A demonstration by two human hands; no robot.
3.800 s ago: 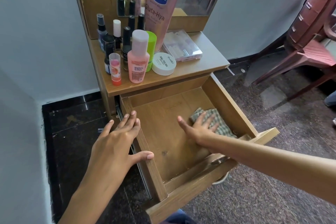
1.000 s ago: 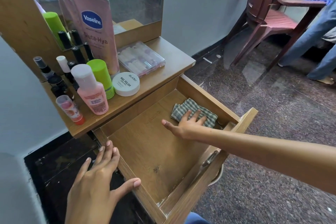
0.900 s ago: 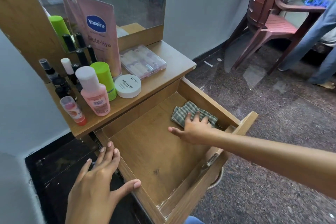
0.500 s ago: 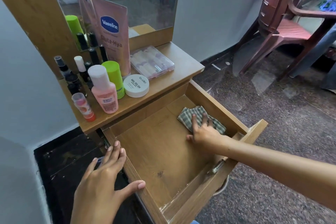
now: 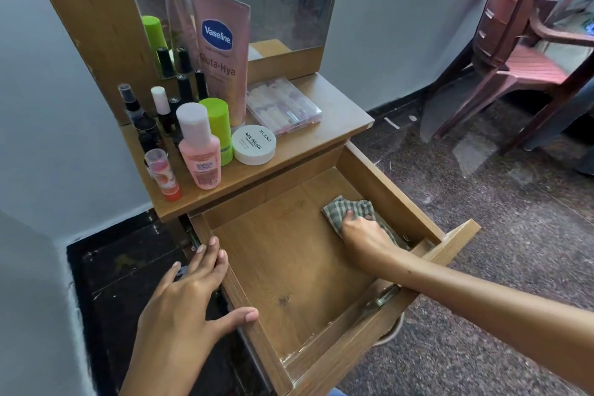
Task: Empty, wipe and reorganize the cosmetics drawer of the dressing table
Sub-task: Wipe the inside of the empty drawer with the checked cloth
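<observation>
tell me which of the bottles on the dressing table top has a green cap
The bottle with the lime green cap, standing just behind the pink bottle with its white cap. The small bottles to their left have black or white caps.

In the middle of the frame the wooden drawer (image 5: pixel 289 267) stands pulled out, and the right hand (image 5: pixel 363 235) presses a checked cloth (image 5: pixel 340 207) onto its floor near the right wall, with curled fingers (image 5: pixel 353 215). The left hand (image 5: pixel 189 302) rests on the drawer's left wall at lower left. On the desk (image 5: pixel 334 112) above stand bottles, a pink Vaseline tube (image 5: pixel 221 51) and a white round jar (image 5: pixel 254 145).

The left hand (image 5: pixel 183 302) is laid flat with fingers spread; the right hand (image 5: pixel 361 235) is curled downward, its arm outstretched.
</observation>
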